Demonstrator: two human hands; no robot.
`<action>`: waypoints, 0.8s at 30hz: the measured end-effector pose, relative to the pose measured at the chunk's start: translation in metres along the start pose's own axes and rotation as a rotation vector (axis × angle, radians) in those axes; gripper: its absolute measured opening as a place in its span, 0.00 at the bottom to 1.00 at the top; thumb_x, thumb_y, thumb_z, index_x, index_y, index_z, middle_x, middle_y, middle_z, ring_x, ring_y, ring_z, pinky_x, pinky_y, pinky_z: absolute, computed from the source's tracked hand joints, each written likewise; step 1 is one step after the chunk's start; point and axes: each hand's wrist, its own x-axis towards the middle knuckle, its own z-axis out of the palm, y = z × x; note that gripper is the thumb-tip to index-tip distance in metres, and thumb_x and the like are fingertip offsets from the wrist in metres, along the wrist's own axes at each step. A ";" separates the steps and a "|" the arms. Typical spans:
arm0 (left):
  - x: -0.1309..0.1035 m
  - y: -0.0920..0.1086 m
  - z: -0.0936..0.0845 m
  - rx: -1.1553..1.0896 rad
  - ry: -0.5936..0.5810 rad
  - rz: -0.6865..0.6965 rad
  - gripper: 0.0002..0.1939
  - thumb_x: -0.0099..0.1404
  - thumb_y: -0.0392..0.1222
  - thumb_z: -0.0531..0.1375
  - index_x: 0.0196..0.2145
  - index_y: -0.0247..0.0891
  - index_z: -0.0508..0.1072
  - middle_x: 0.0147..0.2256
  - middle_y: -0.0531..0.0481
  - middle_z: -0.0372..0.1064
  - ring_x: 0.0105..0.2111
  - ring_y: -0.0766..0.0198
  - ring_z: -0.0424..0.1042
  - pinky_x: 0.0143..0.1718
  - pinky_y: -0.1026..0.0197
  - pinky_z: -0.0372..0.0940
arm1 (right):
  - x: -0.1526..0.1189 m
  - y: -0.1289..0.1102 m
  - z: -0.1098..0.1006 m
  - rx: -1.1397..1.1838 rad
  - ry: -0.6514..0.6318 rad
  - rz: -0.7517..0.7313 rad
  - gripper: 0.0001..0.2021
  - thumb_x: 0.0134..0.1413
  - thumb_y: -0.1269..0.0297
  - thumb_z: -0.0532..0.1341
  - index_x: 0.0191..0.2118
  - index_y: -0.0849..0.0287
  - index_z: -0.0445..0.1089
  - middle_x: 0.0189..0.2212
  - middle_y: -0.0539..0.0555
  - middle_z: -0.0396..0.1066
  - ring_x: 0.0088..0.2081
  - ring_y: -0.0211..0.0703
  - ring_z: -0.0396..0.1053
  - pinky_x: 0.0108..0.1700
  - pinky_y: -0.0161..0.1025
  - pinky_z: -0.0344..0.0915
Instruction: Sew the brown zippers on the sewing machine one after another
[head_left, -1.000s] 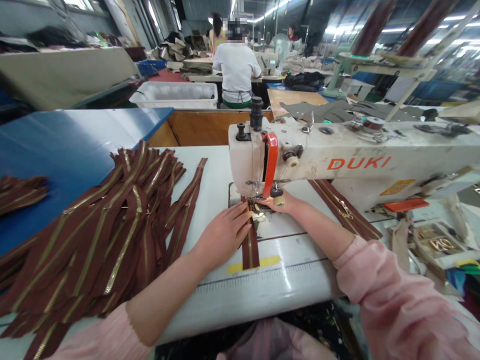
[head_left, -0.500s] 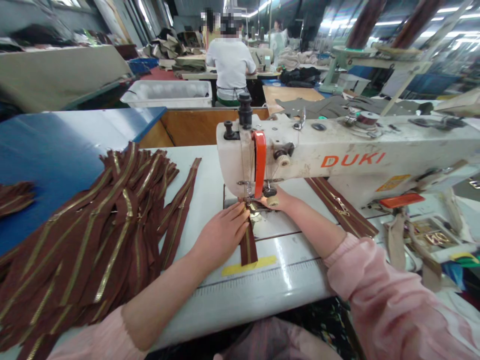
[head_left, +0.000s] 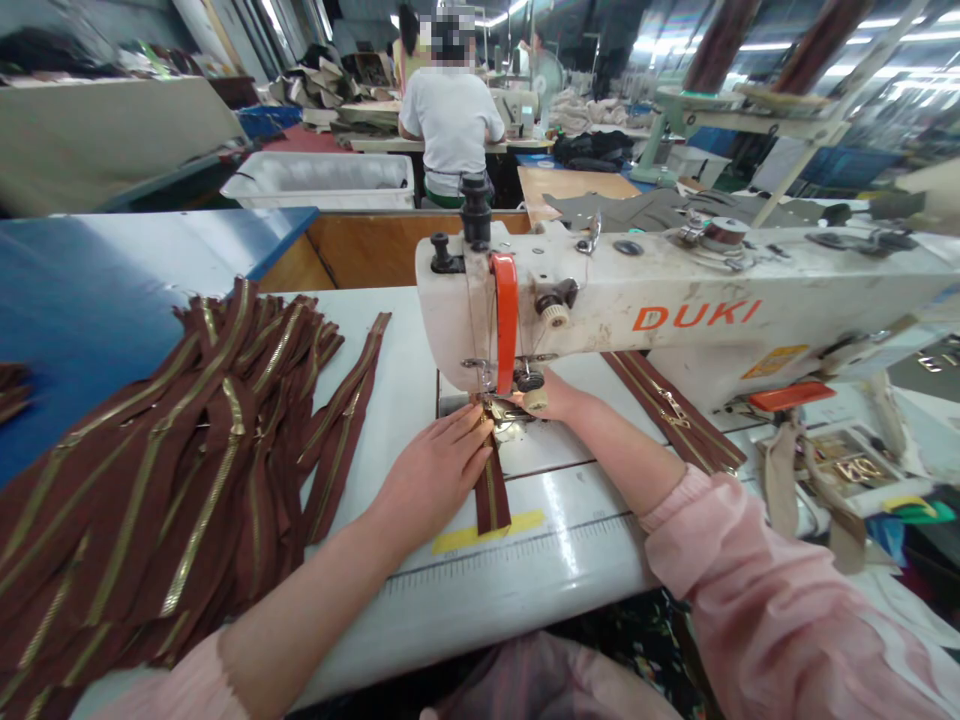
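A brown zipper with gold teeth (head_left: 492,490) lies under the presser foot of the white sewing machine (head_left: 585,310), its near end towards me. My left hand (head_left: 435,460) rests flat on the left side of this zipper, fingers stretched out and their tips close to the presser foot. Behind the needle area is my right hand (head_left: 556,396), reaching in from the right; the machine head hides its fingers, so what they touch cannot be seen. To the right, under the machine arm, lies another brown zipper with metal sliders (head_left: 671,410).
A large heap of brown zippers (head_left: 172,470) covers the left of the table, with a separate zipper (head_left: 349,430) beside it. At right stands a tray of metal pieces (head_left: 847,465). Beyond the machine are a white bin (head_left: 322,180) and a seated person in white (head_left: 450,120).
The whole view has shifted slightly, so things appear a little further left. Both hands keep their places at the presser foot, and the zipper under it looks nearly unmoved.
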 end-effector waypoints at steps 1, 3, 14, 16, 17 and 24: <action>0.000 0.000 0.000 -0.001 -0.006 -0.004 0.18 0.72 0.41 0.46 0.51 0.32 0.69 0.53 0.40 0.69 0.56 0.56 0.64 0.57 0.49 0.62 | 0.000 0.001 0.000 0.001 0.004 -0.008 0.04 0.49 0.69 0.62 0.31 0.62 0.75 0.33 0.53 0.77 0.39 0.47 0.72 0.47 0.44 0.68; 0.000 0.000 0.000 0.001 -0.019 -0.010 0.18 0.72 0.41 0.46 0.51 0.31 0.69 0.53 0.39 0.68 0.56 0.55 0.64 0.57 0.48 0.62 | 0.000 0.003 0.000 0.002 0.007 -0.019 0.04 0.49 0.70 0.62 0.29 0.62 0.75 0.33 0.53 0.77 0.38 0.46 0.72 0.47 0.44 0.68; 0.001 0.003 -0.002 -0.002 -0.018 -0.025 0.17 0.71 0.41 0.47 0.50 0.32 0.69 0.52 0.39 0.69 0.56 0.55 0.65 0.56 0.49 0.63 | 0.003 0.008 0.007 0.038 0.036 -0.077 0.05 0.50 0.67 0.63 0.34 0.59 0.76 0.37 0.51 0.77 0.40 0.45 0.73 0.49 0.42 0.67; 0.000 0.003 -0.002 0.001 -0.017 -0.030 0.16 0.71 0.40 0.48 0.50 0.32 0.69 0.52 0.39 0.69 0.55 0.54 0.65 0.56 0.49 0.63 | 0.003 0.007 0.007 0.044 0.038 -0.079 0.07 0.50 0.67 0.63 0.36 0.58 0.76 0.40 0.51 0.77 0.43 0.45 0.73 0.51 0.42 0.66; 0.000 0.004 -0.002 0.004 -0.017 -0.031 0.16 0.71 0.40 0.49 0.50 0.32 0.69 0.52 0.38 0.69 0.55 0.54 0.65 0.56 0.49 0.63 | 0.002 0.006 0.007 0.046 0.040 -0.076 0.08 0.50 0.67 0.63 0.37 0.58 0.76 0.41 0.51 0.77 0.43 0.45 0.73 0.51 0.42 0.66; -0.001 0.002 0.000 0.018 -0.018 -0.038 0.15 0.70 0.38 0.51 0.49 0.32 0.70 0.53 0.39 0.68 0.55 0.54 0.66 0.56 0.48 0.63 | 0.002 0.009 0.007 0.020 0.042 -0.044 0.04 0.48 0.68 0.63 0.31 0.61 0.76 0.34 0.52 0.78 0.38 0.47 0.74 0.48 0.43 0.68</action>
